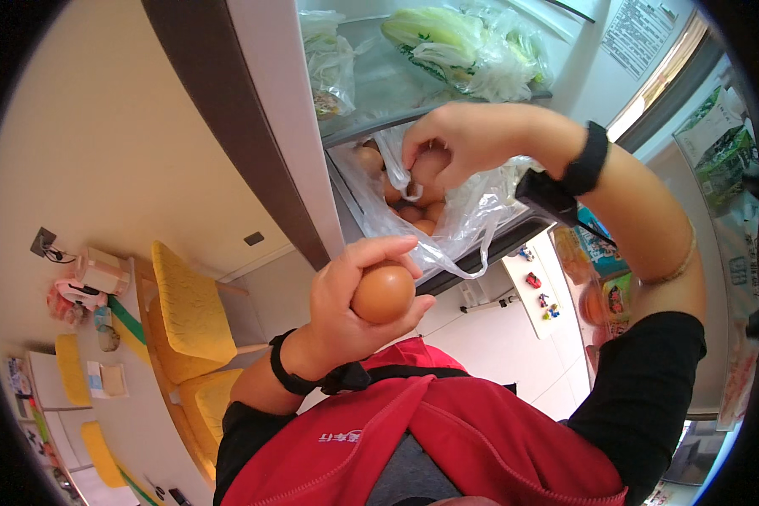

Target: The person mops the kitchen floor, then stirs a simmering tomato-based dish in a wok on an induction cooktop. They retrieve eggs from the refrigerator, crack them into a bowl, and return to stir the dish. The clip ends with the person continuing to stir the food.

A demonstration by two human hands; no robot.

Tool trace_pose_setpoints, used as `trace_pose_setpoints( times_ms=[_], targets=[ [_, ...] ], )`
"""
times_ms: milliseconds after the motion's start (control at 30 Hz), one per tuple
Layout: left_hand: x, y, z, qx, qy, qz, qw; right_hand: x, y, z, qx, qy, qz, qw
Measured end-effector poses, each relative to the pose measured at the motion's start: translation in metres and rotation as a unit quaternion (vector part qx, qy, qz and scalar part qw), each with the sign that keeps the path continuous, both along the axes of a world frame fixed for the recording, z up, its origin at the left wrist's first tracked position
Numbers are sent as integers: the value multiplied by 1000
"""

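A brown egg rests in my left hand, with thumb and fingers curled around its sides. This hand is in front of the fridge drawer, just below the plastic bag's near edge. My right hand reaches over the open drawer, its fingers curved around another egg. Beneath it, a clear plastic bag lies spread open in the drawer with several more brown eggs inside. A twisted strip of the bag passes beside my right fingertips. Part of the egg pile is hidden by that hand.
Above the drawer, a glass shelf holds bagged napa cabbage. The open fridge door, with packed shelves, stands to the right. Yellow chairs and a long table are at left. A small white table carries toys.
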State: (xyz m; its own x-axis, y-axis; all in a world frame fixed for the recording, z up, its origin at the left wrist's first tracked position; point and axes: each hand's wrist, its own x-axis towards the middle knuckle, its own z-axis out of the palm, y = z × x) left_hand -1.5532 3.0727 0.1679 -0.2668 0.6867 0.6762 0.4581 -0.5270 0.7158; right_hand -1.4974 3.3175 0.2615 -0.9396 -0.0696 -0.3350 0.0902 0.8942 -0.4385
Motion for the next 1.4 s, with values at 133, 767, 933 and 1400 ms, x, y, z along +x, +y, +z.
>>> trace_pose_setpoints(
  times_ms=[133, 767, 933, 1400],
  targets=[
    [5, -5, 7, -86, -256, -124, 955, 33, -7, 38, -162, 68, -57, 983],
    [2, -23, 7, -19, -545, -334, 769, 45, -71, 41, -115, 249, 32, 961],
    [-14, -50, -6, -59, -536, -323, 778, 22, -8, 9, 13, 8, 1, 1000],
    [-44, -76, -42, -77, -525, -300, 792, -45, 16, -90, -266, -178, -105, 942]
  ],
)
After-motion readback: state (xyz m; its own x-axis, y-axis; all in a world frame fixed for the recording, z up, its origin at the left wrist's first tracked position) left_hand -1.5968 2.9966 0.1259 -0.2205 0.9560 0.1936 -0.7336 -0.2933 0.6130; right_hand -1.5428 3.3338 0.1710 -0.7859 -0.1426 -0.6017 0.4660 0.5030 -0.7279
